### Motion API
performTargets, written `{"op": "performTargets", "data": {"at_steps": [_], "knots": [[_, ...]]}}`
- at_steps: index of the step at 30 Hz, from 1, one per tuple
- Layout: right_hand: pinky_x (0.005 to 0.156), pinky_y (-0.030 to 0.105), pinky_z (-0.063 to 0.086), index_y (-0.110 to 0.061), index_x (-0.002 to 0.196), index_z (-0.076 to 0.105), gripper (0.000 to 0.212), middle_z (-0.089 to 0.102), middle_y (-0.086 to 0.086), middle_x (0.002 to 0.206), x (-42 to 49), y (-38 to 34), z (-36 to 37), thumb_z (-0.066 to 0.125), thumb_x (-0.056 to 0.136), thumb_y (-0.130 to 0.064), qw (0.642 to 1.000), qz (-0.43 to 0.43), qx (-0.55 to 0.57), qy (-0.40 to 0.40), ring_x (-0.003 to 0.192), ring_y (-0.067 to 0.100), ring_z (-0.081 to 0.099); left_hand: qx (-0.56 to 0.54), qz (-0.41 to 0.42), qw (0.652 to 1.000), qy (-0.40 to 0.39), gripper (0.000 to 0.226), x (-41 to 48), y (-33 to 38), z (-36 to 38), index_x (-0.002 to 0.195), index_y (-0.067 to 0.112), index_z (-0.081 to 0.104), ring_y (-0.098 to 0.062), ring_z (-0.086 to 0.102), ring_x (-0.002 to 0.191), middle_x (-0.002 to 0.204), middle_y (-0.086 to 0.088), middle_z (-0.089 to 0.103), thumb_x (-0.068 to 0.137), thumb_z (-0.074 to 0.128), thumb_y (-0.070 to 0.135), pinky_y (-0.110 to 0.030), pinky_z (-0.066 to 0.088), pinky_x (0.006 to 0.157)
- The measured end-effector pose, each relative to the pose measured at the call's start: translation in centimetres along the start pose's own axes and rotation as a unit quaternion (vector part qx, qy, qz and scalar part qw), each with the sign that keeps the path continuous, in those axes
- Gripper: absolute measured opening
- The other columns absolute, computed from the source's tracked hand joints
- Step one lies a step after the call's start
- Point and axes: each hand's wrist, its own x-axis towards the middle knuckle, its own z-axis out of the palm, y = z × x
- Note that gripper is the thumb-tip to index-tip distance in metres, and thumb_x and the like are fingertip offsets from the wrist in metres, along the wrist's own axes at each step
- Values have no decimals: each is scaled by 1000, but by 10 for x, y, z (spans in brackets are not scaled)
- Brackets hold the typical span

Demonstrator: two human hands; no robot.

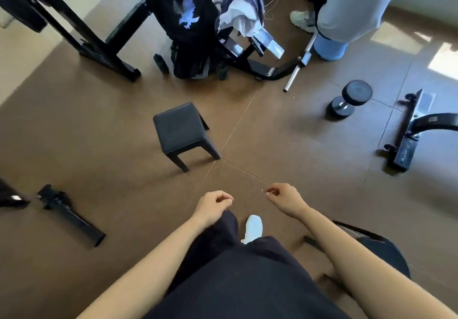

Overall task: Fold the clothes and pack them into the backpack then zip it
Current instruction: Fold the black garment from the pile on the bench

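A heap of clothes, purple and white, lies on a black weight bench at the top middle. Left of it hangs a black garment with a blue eagle print. Beneath that, on the floor, sits a dark bag-like bundle; whether it is the backpack I cannot tell. My left hand and my right hand hang in front of me, far from the clothes, fingers loosely curled and holding nothing.
A small black stool stands on the brown floor between me and the bench. A dumbbell, a steel bar and black equipment feet lie to the right. Another person's legs stand at top right. A black frame lies at left.
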Motion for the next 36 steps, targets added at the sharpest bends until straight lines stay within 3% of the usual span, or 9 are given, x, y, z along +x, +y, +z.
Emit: {"op": "performTargets", "data": {"at_steps": [6, 11, 15, 19, 25, 28, 30, 36], "knots": [[90, 40, 56, -21, 109, 75, 22, 74, -5, 93, 103, -48, -71, 60, 95, -28, 998, 46, 31, 2, 94, 21, 70, -48, -32, 998, -11, 12, 113, 61, -46, 89, 26, 76, -15, 68, 86, 87, 7, 75, 94, 68, 19, -32, 54, 90], [93, 41, 56, -20, 113, 75, 25, 75, -4, 100, 187, -104, -124, 59, 94, -26, 997, 68, 15, -18, 94, 19, 70, -64, -8, 998, -23, 15, 214, 129, -108, 84, 29, 74, -9, 63, 76, 80, 8, 73, 94, 67, 20, -27, 50, 79], [93, 31, 52, -17, 115, 75, 25, 73, -4, 99, 249, -164, -183, 59, 97, -25, 999, 41, -6, -20, 96, 17, 68, -60, 9, 998, -27, 13, 280, 188, -172, 94, 21, 76, -10, 65, 80, 87, 7, 74, 96, 64, 18, -31, 55, 87], [89, 30, 52, -21, 110, 75, 20, 74, -5, 91, 312, -218, -242, 62, 96, -25, 999, 10, 36, 0, 88, 15, 68, -33, 21, 999, -21, 14, 343, 242, -232, 99, 20, 77, -13, 68, 86, 88, 7, 73, 97, 63, 22, -32, 54, 87], [80, 24, 53, -25, 102, 74, 14, 76, 2, 89, 426, -272, -298, 64, 94, -19, 997, -15, 75, -27, 82, 14, 69, -62, -32, 997, 13, 14, 431, 289, -288, 95, 23, 78, -13, 72, 87, 92, 6, 77, 95, 64, 25, -29, 56, 81], [85, 26, 54, -29, 100, 74, 14, 75, -2, 92, 492, -299, -323, 64, 92, -22, 996, -33, 64, -57, 86, 13, 70, -100, -84, 991, 37, 15, 470, 307, -310, 93, 20, 78, -8, 69, 78, 92, 5, 78, 96, 63, 21, -21, 50, 71], [82, 19, 53, -28, 99, 74, 13, 75, -2, 94, 534, -323, -341, 64, 92, -22, 995, -44, 43, -81, 88, 13, 70, -148, -118, 980, 61, 16, 494, 320, -326, 91, 18, 77, -11, 66, 73, 89, 1, 77, 97, 62, 15, -22, 47, 68], [87, 30, 54, -25, 100, 77, 17, 75, -8, 94, 656, -420, -395, 63, 92, -28, 991, -97, -17, -94, 92, 10, 68, -246, -138, 952, 121, 18, 564, 363, -411, 100, 12, 77, -11, 65, 76, 92, -2, 76, 101, 59, 14, -16, 49, 65]]}}
